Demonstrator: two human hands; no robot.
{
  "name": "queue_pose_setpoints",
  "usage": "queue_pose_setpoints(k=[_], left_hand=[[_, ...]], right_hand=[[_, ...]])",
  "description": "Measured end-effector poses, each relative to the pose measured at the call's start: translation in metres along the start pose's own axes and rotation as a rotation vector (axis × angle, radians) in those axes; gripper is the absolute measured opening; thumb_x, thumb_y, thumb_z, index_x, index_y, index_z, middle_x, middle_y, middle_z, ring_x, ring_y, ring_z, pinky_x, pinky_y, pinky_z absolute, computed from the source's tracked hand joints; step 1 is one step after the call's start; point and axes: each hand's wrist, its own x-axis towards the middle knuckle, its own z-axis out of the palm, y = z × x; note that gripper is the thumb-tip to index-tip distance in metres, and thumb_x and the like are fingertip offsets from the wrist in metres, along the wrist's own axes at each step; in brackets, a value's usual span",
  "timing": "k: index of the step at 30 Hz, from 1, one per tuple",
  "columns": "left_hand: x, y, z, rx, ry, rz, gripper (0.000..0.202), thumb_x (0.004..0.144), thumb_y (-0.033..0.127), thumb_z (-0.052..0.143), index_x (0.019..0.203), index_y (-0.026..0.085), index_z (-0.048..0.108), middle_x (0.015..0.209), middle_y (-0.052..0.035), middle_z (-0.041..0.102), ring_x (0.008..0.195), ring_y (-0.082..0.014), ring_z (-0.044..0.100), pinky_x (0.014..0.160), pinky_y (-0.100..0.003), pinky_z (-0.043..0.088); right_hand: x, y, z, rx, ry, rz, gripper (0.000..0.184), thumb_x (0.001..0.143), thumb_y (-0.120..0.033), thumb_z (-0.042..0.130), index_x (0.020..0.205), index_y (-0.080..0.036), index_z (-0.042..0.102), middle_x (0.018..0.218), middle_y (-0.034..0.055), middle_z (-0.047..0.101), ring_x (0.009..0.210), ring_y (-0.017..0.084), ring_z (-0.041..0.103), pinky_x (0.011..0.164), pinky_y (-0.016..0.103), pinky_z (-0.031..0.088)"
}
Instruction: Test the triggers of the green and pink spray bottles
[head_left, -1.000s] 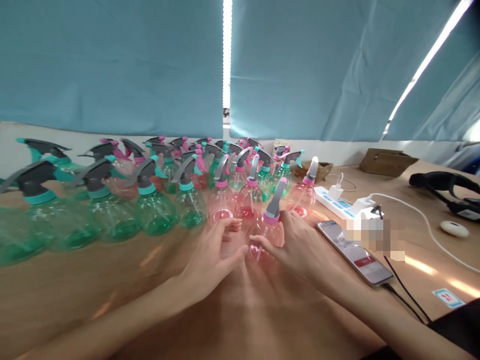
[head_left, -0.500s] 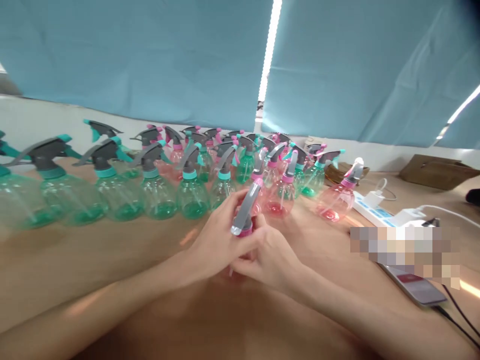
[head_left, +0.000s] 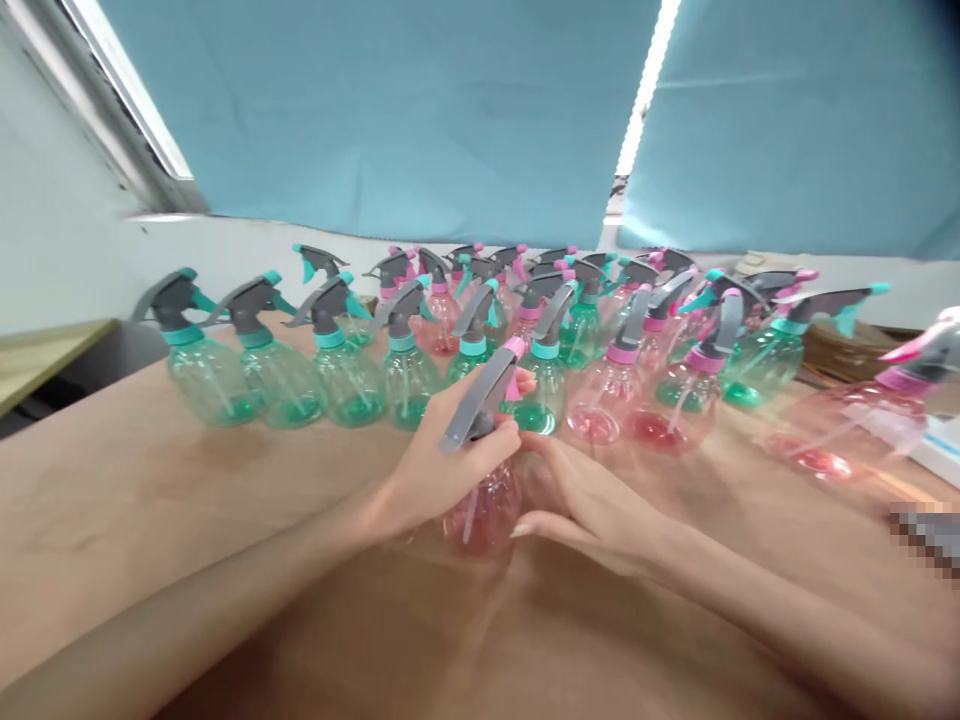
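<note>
A pink spray bottle (head_left: 480, 515) with a grey trigger head stands in front of me, tilted a little. My left hand (head_left: 454, 445) is closed around its neck, covering the collar. At the bottle's right side is my right hand (head_left: 589, 490), thumb and fingers spread apart. Its thumb tip lies close to the bottle's body; whether it touches I cannot tell. Just beyond my hands, a green spray bottle (head_left: 540, 400) and a pink spray bottle (head_left: 600, 400) stand upright.
Several green spray bottles (head_left: 349, 380) form a row to the left, with more pink and green ones behind. Another pink bottle (head_left: 847, 430) stands at the right near a white power strip (head_left: 915, 430). Blue curtains (head_left: 390, 120) hang behind the wooden table (head_left: 135, 490).
The view has swung left, so the bottles appear further right. My right hand has loosened from the held bottle and spread its fingers, while my left still grips the neck.
</note>
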Motion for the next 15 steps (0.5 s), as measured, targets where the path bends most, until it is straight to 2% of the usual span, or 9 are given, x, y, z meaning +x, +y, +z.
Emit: queue_pose_setpoints(k=[3, 5, 9, 15], left_hand=[[0.0, -0.002, -0.001, 0.025, -0.024, 0.049, 0.033, 0.08, 0.017, 0.049, 0.112, 0.022, 0.056, 0.066, 0.0052, 0.05, 0.07, -0.0148, 0.058, 0.06, -0.026, 0.049], [0.0, -0.003, -0.001, 0.046, -0.022, 0.051, 0.032, 0.08, 0.018, 0.049, 0.111, 0.022, 0.056, 0.07, 0.0041, 0.051, 0.073, -0.0155, 0.059, 0.06, -0.025, 0.048], [0.0, -0.001, -0.002, 0.085, -0.026, 0.038, 0.033, 0.08, 0.018, 0.049, 0.112, 0.023, 0.056, 0.068, 0.0049, 0.05, 0.064, -0.0136, 0.054, 0.055, -0.023, 0.044], [0.001, 0.004, -0.002, 0.094, -0.044, 0.019, 0.035, 0.081, 0.016, 0.049, 0.115, 0.022, 0.056, 0.068, 0.0064, 0.048, 0.055, -0.01, 0.043, 0.053, -0.022, 0.04]], right_hand=[[-0.011, 0.017, -0.002, -0.082, -0.041, 0.063, 0.043, 0.097, -0.045, 0.047, 0.136, -0.026, 0.044, 0.136, 0.0119, 0.057, 0.123, 0.03, 0.055, 0.097, 0.051, 0.049], [-0.018, 0.026, -0.002, -0.14, -0.032, 0.083, 0.039, 0.098, -0.04, 0.047, 0.135, -0.027, 0.047, 0.137, 0.0101, 0.057, 0.123, 0.029, 0.056, 0.098, 0.052, 0.049], [-0.029, 0.038, 0.001, -0.221, -0.028, 0.085, 0.037, 0.097, -0.035, 0.049, 0.133, -0.024, 0.053, 0.14, 0.0104, 0.055, 0.125, 0.029, 0.055, 0.101, 0.052, 0.048], [-0.04, 0.046, 0.002, -0.265, -0.084, 0.079, 0.043, 0.098, -0.04, 0.048, 0.135, -0.02, 0.055, 0.145, 0.0117, 0.049, 0.133, 0.029, 0.047, 0.108, 0.05, 0.042]])
